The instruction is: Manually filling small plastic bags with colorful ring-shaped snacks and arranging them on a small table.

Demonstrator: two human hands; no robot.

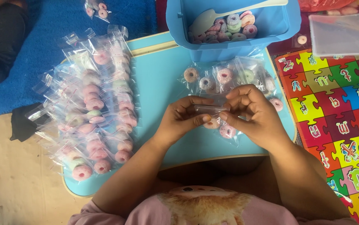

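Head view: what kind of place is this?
Likely a home floor used for packing sweets by hand: a low blue table, a colourful puzzle play mat, a blue tub of ring candies, and rows of filled clear bags.

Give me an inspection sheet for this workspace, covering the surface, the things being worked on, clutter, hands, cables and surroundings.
Surface: light blue table with a tan edge.
Job's things: small clear bag with ring candies, pinched at its top by both hands; blue tub of ring candies with a white scoop.
Clutter: rows of filled bags on the left; loose filled bags near the tub.
Hands: left hand and right hand both grip the bag's top edge.
Cables: nothing seen.
Surroundings: blue rug, colourful puzzle mat, stack of empty bags, wooden floor.
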